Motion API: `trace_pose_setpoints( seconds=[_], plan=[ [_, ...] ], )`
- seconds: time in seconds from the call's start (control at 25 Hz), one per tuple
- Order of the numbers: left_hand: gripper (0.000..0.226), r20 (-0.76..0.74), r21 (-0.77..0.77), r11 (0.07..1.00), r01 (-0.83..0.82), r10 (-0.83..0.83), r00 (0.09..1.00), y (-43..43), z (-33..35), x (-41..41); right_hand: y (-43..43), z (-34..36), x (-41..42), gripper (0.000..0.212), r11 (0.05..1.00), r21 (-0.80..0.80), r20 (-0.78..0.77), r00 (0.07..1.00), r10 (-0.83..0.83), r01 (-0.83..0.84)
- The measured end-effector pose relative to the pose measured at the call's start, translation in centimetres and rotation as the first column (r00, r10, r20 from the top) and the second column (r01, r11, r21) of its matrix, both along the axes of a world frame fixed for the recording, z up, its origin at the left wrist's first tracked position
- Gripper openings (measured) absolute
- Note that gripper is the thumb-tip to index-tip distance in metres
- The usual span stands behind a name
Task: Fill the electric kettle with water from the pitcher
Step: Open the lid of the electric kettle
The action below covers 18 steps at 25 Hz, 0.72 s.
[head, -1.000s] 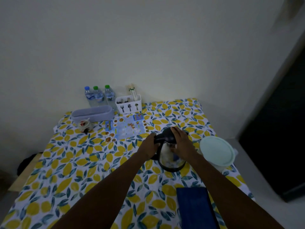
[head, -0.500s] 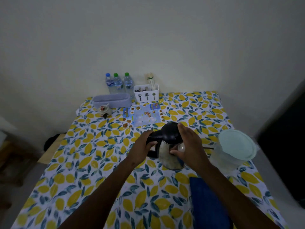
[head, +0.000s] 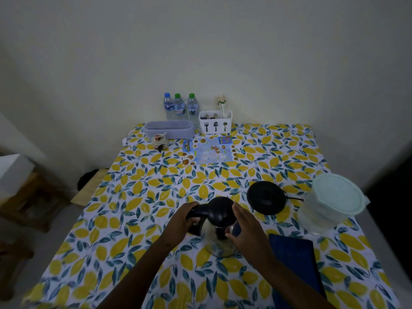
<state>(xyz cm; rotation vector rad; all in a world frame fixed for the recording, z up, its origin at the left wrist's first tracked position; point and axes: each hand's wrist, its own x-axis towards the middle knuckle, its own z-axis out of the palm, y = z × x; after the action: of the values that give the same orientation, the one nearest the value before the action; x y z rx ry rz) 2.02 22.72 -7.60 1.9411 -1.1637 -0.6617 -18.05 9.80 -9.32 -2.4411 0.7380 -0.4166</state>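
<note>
The steel electric kettle (head: 217, 238) with a black lid and handle stands on the lemon-print tablecloth (head: 138, 197), off its round black base (head: 266, 200), which lies just behind and to the right. My left hand (head: 182, 221) grips the kettle's black handle. My right hand (head: 247, 230) lies flat against the kettle's right side, fingers spread. The clear pitcher (head: 330, 206) with a pale green lid stands at the right edge of the table, untouched.
A dark blue cloth (head: 294, 262) lies at the front right. At the back stand three water bottles (head: 179, 107), a white cutlery caddy (head: 215, 123), a grey tray (head: 169, 129), a small jar (head: 159, 140) and a blue menu card (head: 209, 150). A wooden stool (head: 29, 197) stands left of the table.
The kettle has come off its base and moved toward me and to the left, so the black base is now uncovered. My view has tilted down and shifted.
</note>
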Motion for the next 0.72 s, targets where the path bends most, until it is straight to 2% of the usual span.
trace_pose_setpoints(
  seconds=[0.08,0.2,0.28,0.4,0.56,0.64,0.72],
  plan=[
    [0.035,0.02,-0.047,0.998,0.032,-0.031,0.999,0.3,0.2,-0.4,0.1,-0.6,-0.7,0.091,0.999,-0.04,-0.036,0.999,0.004,-0.005],
    [0.046,0.083,0.017,0.999,0.038,-0.04,0.996,-1.1,1.0,-1.6,0.1,-1.0,-1.4,0.094,0.986,-0.168,-0.219,0.975,-0.031,-0.006],
    [0.056,0.192,0.049,0.998,0.031,-0.04,0.98,-2.8,1.7,-3.1,0.1,-1.2,-1.8,0.095,0.976,-0.217,-0.274,0.96,-0.053,-0.008],
    [0.07,0.384,0.126,0.992,-0.008,-0.042,0.922,-4.7,1.6,-5.3,0.1,-1.3,-1.8,0.096,0.982,-0.191,-0.3,0.952,-0.062,0.003],
    [0.06,0.571,0.145,0.98,-0.137,0.03,0.821,-5.1,0.5,-6.5,0.1,-1.8,-1.6,0.093,0.987,-0.159,-0.308,0.948,-0.084,0.036],
    [0.054,0.574,0.113,0.985,-0.128,0.04,0.818,-5.1,0.6,-6.6,0.3,-2.1,-1.6,0.093,0.988,-0.151,-0.294,0.953,-0.079,0.035],
    [0.046,0.399,-0.048,0.989,-0.142,0.15,0.905,-5.0,1.5,-6.6,0.2,-2.3,-1.6,0.096,0.993,-0.111,-0.277,0.958,-0.066,0.036]
  ],
)
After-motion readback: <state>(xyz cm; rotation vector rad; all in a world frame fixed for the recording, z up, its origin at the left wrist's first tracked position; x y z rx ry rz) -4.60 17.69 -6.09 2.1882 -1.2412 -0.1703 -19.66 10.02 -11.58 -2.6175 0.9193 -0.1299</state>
